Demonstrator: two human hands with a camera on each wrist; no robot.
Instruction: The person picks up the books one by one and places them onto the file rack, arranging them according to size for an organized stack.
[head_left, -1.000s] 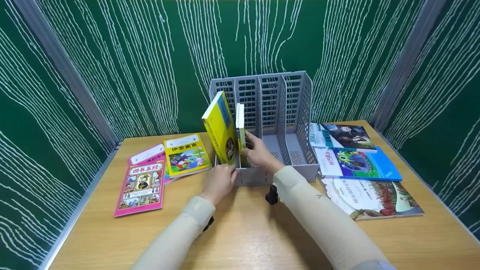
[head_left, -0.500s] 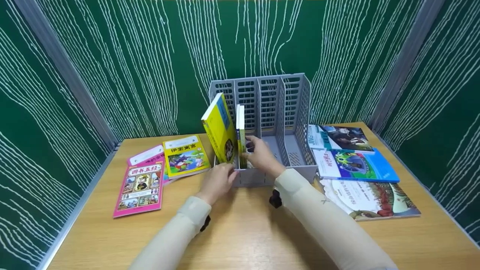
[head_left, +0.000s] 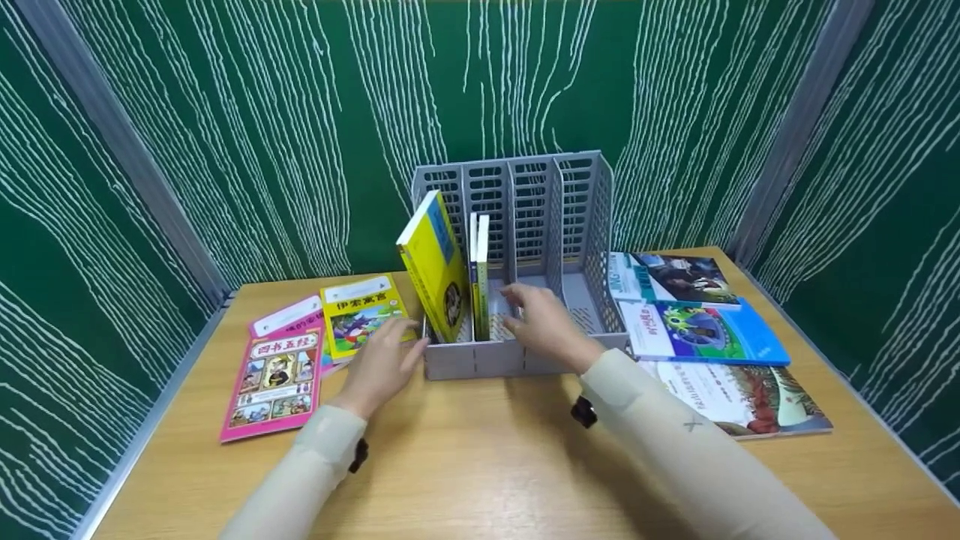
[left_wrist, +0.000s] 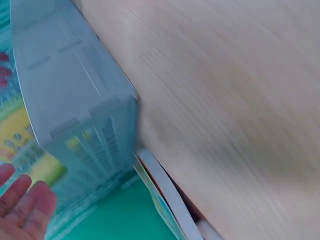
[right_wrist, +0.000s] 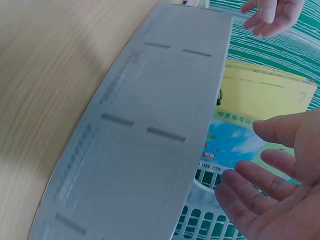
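A grey file rack with upright dividers stands on the table. In its leftmost compartment a thick yellow book leans to the left, and two thin books stand upright in the compartment beside it. My right hand hovers just right of the thin books, fingers spread and apart from them. In the right wrist view that hand faces a yellow and blue cover. My left hand is off the rack's front left corner, holding nothing, near a yellow book lying flat.
On the left, a pink comic-style book overlaps another pink book. To the right lie a dark-covered book, a blue book and a large white and red book, partly stacked. Green patterned panels enclose the table.
My left hand has let go of the yellow book's lower edge and moved left. The right hand has come away from the thin books, which stay standing in the rack.
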